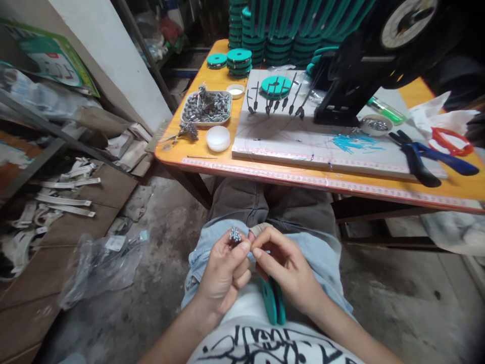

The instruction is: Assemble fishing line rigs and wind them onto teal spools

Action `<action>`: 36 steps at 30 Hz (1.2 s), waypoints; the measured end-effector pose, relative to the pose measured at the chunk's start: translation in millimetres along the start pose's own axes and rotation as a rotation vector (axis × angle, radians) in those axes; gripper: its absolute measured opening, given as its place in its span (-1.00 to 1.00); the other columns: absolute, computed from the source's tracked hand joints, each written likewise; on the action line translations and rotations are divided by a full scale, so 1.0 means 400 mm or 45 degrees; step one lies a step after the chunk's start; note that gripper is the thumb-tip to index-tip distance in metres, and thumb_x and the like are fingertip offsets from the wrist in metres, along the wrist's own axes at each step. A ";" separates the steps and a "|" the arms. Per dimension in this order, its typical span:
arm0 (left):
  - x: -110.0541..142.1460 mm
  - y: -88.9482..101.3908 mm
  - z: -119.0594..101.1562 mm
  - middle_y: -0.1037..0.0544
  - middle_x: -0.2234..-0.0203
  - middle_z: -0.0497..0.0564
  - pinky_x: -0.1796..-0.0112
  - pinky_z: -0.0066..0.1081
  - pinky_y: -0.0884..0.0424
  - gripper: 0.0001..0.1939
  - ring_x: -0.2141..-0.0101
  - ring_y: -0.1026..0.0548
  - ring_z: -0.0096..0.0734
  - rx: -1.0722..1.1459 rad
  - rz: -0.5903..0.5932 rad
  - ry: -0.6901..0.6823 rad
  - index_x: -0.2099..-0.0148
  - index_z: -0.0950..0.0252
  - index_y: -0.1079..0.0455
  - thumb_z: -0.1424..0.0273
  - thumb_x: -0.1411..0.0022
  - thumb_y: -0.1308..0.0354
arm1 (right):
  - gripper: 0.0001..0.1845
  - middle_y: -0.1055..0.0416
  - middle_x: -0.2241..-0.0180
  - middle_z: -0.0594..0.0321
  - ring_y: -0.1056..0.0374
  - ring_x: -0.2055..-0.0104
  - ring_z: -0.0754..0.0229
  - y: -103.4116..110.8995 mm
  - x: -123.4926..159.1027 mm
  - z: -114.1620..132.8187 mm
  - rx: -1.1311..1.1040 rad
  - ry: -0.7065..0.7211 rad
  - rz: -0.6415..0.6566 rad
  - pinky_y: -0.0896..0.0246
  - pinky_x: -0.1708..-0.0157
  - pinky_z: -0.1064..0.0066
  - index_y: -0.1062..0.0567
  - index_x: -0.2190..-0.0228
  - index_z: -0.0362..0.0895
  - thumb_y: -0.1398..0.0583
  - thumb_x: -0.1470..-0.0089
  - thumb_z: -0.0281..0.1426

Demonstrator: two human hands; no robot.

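Observation:
Above my lap, my left hand [229, 265] is closed around a bunch of small metal pieces [235, 234], whose round silvery-blue ends poke out above the thumb. Their lower parts are hidden in the fingers. Close beside it, my right hand [286, 263] is pinched, thumb against forefinger, near the left thumb tip; anything between those fingertips is too small to make out. A green foam spool [270, 302] stands on edge in my lap, just below the right hand and partly covered by it.
On the orange table [172, 146] are a tray of small grey parts [208, 108], a white cup [218, 139], pliers [420, 159], red-handled scissors [450, 141], and a white board [280, 136] carrying upright wires and a black machine [337, 96]. Stacked green spools [239, 61] stand behind.

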State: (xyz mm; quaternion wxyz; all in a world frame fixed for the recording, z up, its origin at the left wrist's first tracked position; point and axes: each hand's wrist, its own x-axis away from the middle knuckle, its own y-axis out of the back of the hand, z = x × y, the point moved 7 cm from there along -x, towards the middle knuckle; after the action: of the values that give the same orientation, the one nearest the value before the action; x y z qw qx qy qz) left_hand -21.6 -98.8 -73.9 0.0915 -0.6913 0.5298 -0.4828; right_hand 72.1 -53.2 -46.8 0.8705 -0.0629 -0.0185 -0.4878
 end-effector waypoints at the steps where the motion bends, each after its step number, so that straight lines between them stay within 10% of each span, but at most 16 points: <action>1: 0.000 0.001 0.000 -0.07 0.68 -0.31 0.70 -0.68 0.19 -0.60 0.69 0.20 -0.78 -0.006 -0.007 -0.009 0.34 0.28 -0.27 0.30 0.01 -0.47 | -0.80 -0.31 0.39 0.24 -0.25 0.34 0.23 -0.001 0.000 0.000 -0.003 0.007 0.005 -0.16 0.42 0.43 -0.39 0.44 -0.11 -0.19 -0.21 -0.33; 10: 0.010 0.003 -0.016 0.04 0.67 -0.29 0.64 -0.65 0.15 -0.72 0.64 0.18 -0.72 -0.022 0.000 -0.080 0.29 0.34 -0.38 0.30 -0.10 -0.38 | -0.81 -0.33 0.22 0.26 -0.13 0.45 0.36 -0.010 0.007 -0.010 -0.095 -0.048 -0.023 -0.09 0.51 0.49 -0.42 0.14 -0.02 -0.22 -0.22 -0.26; 36: 0.029 0.047 -0.027 -0.13 0.61 -0.21 0.59 -0.64 -0.10 -0.71 0.61 -0.07 -0.64 -0.168 -0.131 -0.642 0.39 0.24 -0.15 0.32 -0.30 -0.19 | -0.85 -0.30 0.53 0.31 -0.18 0.51 0.30 -0.032 0.003 -0.012 0.102 -0.126 0.020 -0.08 0.53 0.47 -0.35 0.48 -0.14 -0.21 -0.06 -0.38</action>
State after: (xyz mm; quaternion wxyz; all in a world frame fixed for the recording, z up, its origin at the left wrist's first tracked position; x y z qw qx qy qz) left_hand -42.4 -112.0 -73.8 0.1506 -0.8203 0.4848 -0.2635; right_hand 61.7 -61.7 -50.4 0.8742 -0.0523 -0.0806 -0.4759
